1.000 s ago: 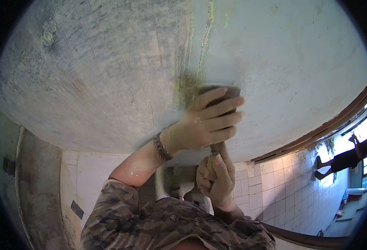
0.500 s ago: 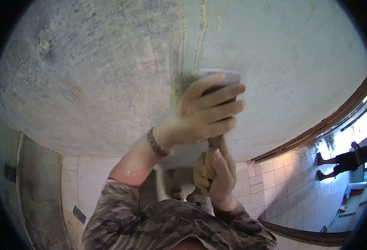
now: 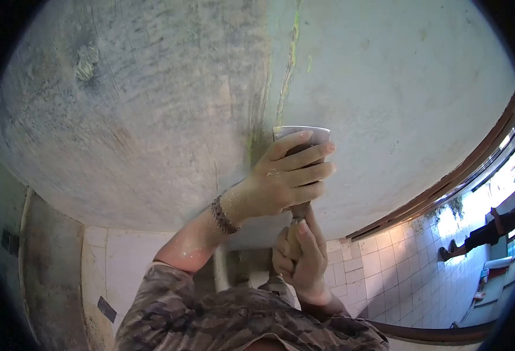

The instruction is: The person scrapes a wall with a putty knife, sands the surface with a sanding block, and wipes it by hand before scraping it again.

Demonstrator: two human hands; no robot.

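A wide metal scraper [image 3: 320, 134] has its blade edge up against a pale green-blue wall [image 3: 386, 99]. My left hand [image 3: 275, 181], with a dark braided bracelet at the wrist, presses over the blade, fingers bent across it. Lower down, my right hand [image 3: 305, 257] is closed around the handle, thumb along it. Just above the blade's left corner runs a rough yellow-green crack [image 3: 289, 64]. To the left of it, the wall surface is bare, grey and scratched. Pale flecks dot my left hand and forearm.
Light tiled floor [image 3: 389, 257] shows below the wall's edge. At the right, another person [image 3: 494, 227] stands near a bright opening with greenery. A dark brown frame [image 3: 433, 210] curves along the right. A small dark patch [image 3: 106, 309] lies at lower left.
Both hands and the scraper have come down along the wall, and the blade, blurred before, is now sharp. The other person's legs have shifted.
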